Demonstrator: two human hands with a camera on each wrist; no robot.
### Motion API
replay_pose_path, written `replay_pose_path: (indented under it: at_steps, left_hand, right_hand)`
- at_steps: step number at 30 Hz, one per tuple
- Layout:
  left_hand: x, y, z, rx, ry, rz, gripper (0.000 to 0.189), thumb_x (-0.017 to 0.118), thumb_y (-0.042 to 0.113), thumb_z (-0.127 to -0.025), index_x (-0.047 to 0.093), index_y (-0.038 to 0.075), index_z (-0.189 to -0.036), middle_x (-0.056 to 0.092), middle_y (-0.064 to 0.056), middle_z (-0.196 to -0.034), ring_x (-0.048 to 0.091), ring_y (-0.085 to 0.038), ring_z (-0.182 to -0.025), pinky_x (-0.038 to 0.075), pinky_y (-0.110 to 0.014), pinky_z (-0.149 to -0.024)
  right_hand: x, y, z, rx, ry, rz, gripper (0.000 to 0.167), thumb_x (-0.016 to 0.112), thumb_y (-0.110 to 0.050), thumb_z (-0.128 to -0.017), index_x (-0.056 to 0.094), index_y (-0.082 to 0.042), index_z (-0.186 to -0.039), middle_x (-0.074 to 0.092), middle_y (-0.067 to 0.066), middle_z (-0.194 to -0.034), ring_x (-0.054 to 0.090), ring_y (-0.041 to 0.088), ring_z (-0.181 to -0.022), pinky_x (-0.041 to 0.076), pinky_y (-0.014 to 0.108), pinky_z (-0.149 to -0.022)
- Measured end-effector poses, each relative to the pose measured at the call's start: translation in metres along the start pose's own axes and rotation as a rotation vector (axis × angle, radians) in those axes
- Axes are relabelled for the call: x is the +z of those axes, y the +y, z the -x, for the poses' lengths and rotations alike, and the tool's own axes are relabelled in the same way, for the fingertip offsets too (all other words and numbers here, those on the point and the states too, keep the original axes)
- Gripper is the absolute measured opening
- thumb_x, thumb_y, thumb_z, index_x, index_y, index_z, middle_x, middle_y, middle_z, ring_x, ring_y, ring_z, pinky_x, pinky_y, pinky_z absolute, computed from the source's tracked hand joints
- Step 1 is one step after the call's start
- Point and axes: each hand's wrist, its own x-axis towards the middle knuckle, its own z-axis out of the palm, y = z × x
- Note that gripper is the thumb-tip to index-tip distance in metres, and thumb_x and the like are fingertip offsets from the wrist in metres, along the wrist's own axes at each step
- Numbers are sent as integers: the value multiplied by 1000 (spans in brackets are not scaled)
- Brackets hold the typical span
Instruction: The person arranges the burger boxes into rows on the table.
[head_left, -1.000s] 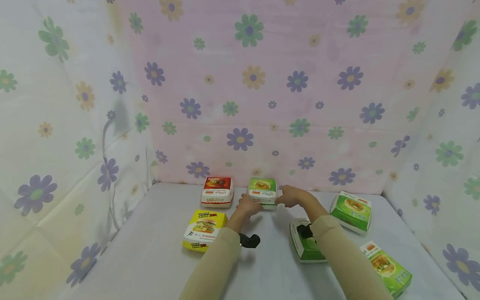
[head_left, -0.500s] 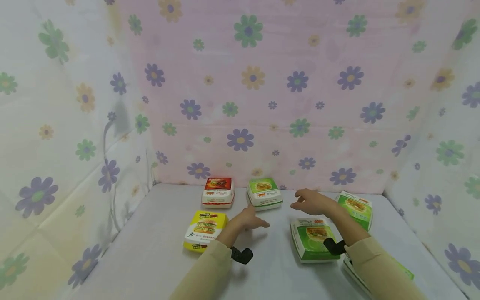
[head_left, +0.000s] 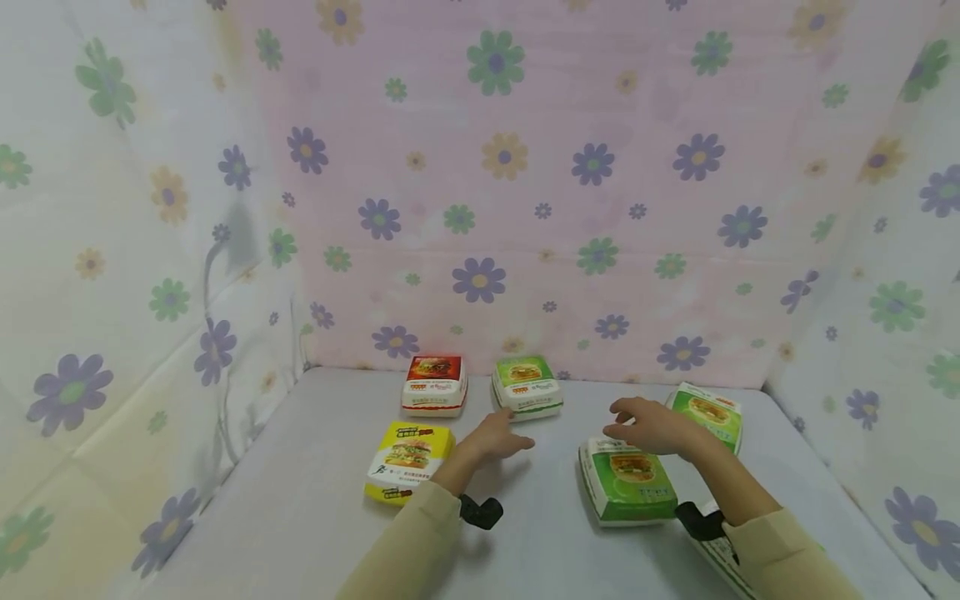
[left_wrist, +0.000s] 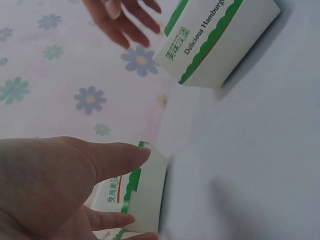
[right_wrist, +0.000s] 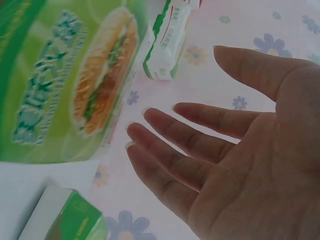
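Note:
In the head view my left hand (head_left: 489, 439) is just in front of the back green-and-white burger box (head_left: 527, 387), its thumb stretched out sideways. The left wrist view shows that hand (left_wrist: 55, 175) with nothing in its fingers, overlapping the box (left_wrist: 150, 195). My right hand (head_left: 651, 426) is raised over the far edge of a green burger box (head_left: 633, 492) at the middle right. In the right wrist view that hand (right_wrist: 240, 145) holds nothing, palm exposed and fingers spread, with the green box (right_wrist: 65, 85) beside the fingertips.
A red burger box (head_left: 434, 385) stands back left, and a yellow one (head_left: 409, 461) sits by my left forearm. Another green box (head_left: 708, 412) is behind my right wrist. One more box (head_left: 720, 550) is mostly hidden under my right sleeve. Flowered cloth walls (head_left: 420, 275) enclose the white table (head_left: 300, 500).
Both hands have left the back green box, which now sits slightly turned. My left hand drew back toward me, and my right hand moved right and nearer, over the middle-right green box.

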Motion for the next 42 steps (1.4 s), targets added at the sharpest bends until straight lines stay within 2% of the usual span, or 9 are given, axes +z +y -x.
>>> replay_pose_path:
  at_steps: [4, 9, 13, 18, 24, 27, 30, 34, 42]
  left_hand:
    - [-2, -6, -3, 1, 15, -13, 77, 72, 35, -96, 36, -2, -154, 36, -28, -158, 35, -41, -146, 31, -57, -118]
    - [-5, -9, -4, -18, 17, 2, 81, 71, 36, -97, 31, -1, -157, 32, -28, -160, 32, -41, -148, 28, -57, -119]
    - [-6, -10, -1, -38, 0, -30, 82, 69, 38, -97, 30, -2, -158, 31, -27, -161, 31, -40, -149, 27, -57, -120]
    - [-3, -7, 10, 12, -38, -16, 79, 72, 39, -96, 36, -1, -155, 41, -24, -156, 40, -39, -144, 34, -58, -116]
    - [15, 6, 23, 99, -136, 64, 71, 73, 39, -95, 45, 4, -150, 54, -18, -144, 51, -36, -131, 43, -57, -107]
    - [28, 14, 29, 117, -173, 107, 69, 72, 40, -96, 47, 4, -149, 56, -16, -140, 55, -33, -124, 47, -56, -102]
    - [42, 22, 31, 126, -195, 143, 69, 71, 43, -96, 47, 4, -148, 57, -15, -137, 61, -29, -108, 52, -50, -92]
    - [58, 28, 29, 122, -210, 201, 67, 69, 44, -98, 48, 4, -147, 58, -15, -132, 65, -24, -88, 56, -42, -77]
    - [72, 33, 24, 104, -189, 233, 61, 66, 44, -99, 51, 3, -142, 60, -14, -118, 67, -20, -86, 58, -37, -69]
  right_hand:
    - [4, 10, 11, -4, 11, -11, 57, 62, -30, -102, 50, 12, -139, 59, 30, -132, 57, 47, -121, 51, 59, -96]
    - [8, 21, 23, -5, 37, -64, 56, 59, -28, -104, 48, 13, -141, 54, 34, -138, 53, 51, -126, 50, 60, -97]
    - [10, 25, 30, -7, 61, -80, 55, 59, -28, -104, 48, 12, -141, 52, 35, -140, 51, 53, -128, 49, 61, -98]
    - [14, 31, 31, 31, 58, -77, 56, 60, -27, -104, 46, 12, -142, 54, 34, -138, 53, 52, -125, 50, 60, -96]
    - [18, 39, 27, 75, 37, -87, 57, 61, -25, -102, 46, 12, -143, 56, 32, -135, 50, 52, -128, 48, 61, -97]
    - [20, 42, 26, 82, 29, -98, 58, 62, -27, -102, 46, 13, -142, 55, 33, -135, 49, 52, -128, 49, 61, -96]
    - [20, 46, 25, 88, 26, -116, 58, 62, -27, -102, 48, 13, -141, 55, 32, -135, 49, 51, -128, 48, 61, -97]
    - [21, 47, 24, 89, 23, -124, 54, 62, -27, -102, 52, 12, -138, 56, 29, -134, 50, 49, -128, 47, 61, -97]
    - [23, 48, 22, 111, 15, -133, 56, 61, -28, -102, 50, 13, -139, 55, 31, -136, 47, 51, -130, 46, 63, -99]
